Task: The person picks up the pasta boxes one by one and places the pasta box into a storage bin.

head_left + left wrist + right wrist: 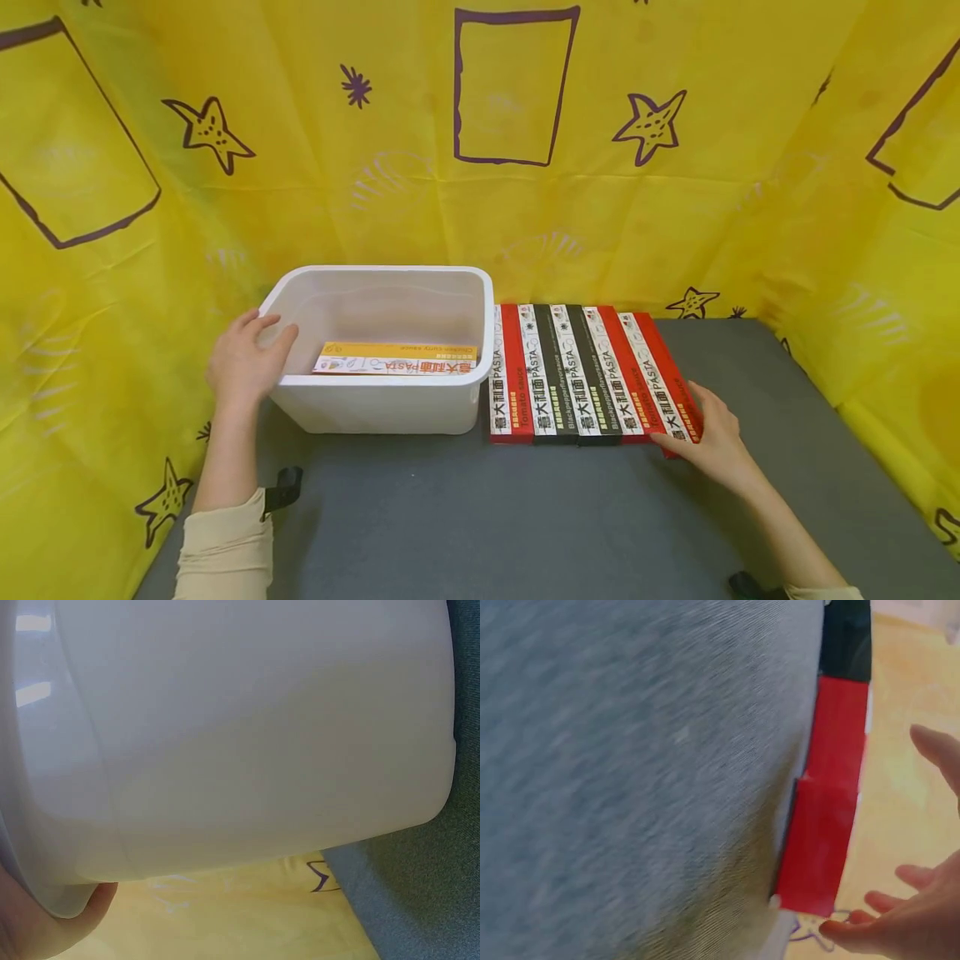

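The left hand (243, 358) curls over the white bin's (390, 404) left rim, seemingly steadying it, while the right hand's (716, 442) spread fingers touch the rightmost red pasta box (660, 375) on the grey surface (525, 517).

The white bin (390, 400) is smooth, shiny plastic. The pasta boxes (585, 375) are glossy cardboard. The grey desk (525, 517) cover looks like matt, woven cloth. The yellow backdrop (300, 167) is thin, crinkly sheet.

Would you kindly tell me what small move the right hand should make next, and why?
Probably closing the right hand around the outermost red pasta box. Its fingers are open at that box's near corner, while the left hand grips the white plastic tub, where one yellow pasta box already lies.
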`<action>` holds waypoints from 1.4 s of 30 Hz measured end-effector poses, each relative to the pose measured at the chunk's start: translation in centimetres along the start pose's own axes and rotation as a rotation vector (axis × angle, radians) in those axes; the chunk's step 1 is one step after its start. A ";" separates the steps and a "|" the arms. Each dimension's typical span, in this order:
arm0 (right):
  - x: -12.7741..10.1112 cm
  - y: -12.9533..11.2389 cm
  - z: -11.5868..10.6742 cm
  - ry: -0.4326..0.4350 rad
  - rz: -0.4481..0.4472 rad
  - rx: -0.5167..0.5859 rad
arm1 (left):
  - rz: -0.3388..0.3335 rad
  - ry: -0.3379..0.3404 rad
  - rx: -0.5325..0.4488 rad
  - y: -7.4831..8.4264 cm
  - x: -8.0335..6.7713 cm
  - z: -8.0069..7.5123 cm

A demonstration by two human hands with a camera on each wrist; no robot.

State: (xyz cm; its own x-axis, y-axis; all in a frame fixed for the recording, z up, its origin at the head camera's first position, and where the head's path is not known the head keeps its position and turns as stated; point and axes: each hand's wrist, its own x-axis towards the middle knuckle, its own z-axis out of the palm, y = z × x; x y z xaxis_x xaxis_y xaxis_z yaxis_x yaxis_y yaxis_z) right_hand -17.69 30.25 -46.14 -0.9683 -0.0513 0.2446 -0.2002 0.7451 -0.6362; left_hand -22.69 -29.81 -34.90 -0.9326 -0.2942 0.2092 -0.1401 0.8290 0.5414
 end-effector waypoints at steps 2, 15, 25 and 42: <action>-0.3 0.5 -0.1 -0.029 0.032 -0.015 | -0.002 0.002 -0.002 0.0 0.0 0.0; -0.7 2.5 -0.2 -0.236 0.214 -0.033 | -0.012 0.001 0.005 -0.3 0.0 0.1; -0.6 2.7 0.1 -0.173 0.085 -0.041 | -0.003 0.015 0.007 -0.4 0.0 0.2; -0.7 2.2 -0.7 -0.187 0.266 -0.089 | -0.002 0.000 0.008 -0.3 0.0 0.1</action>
State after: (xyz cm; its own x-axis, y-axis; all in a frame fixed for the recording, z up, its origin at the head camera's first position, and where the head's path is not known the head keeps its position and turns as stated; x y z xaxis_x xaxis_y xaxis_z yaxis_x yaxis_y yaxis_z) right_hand -17.38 32.37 -47.15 -0.9972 0.0377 -0.0652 0.0690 0.8036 -0.5912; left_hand -22.66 -30.01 -35.16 -0.9321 -0.2965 0.2083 -0.1449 0.8319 0.5356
